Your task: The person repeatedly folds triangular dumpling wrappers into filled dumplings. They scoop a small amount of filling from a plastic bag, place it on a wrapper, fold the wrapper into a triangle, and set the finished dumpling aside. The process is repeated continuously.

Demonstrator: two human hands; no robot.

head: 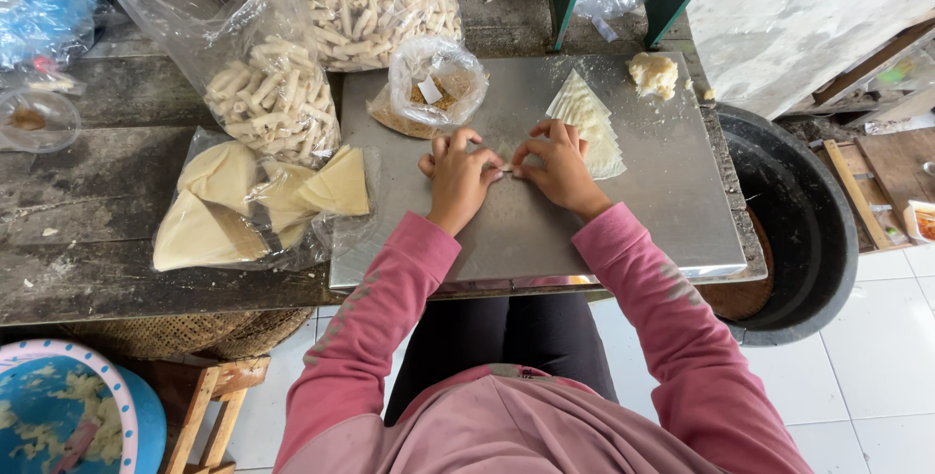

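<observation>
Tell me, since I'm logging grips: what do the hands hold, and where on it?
Both hands, left hand and right hand, pinch a small pale rolled piece between their fingertips, one at each end, just above the metal tray.

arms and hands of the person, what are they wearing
Both arms are covered by long pink sleeves that end at the wrists. The right sleeve carries a faint greyish marking along the forearm, and the left sleeve shows a similar faded one. The left hand and right hand are bare: no gloves, and no rings or watch that can be made out.
</observation>
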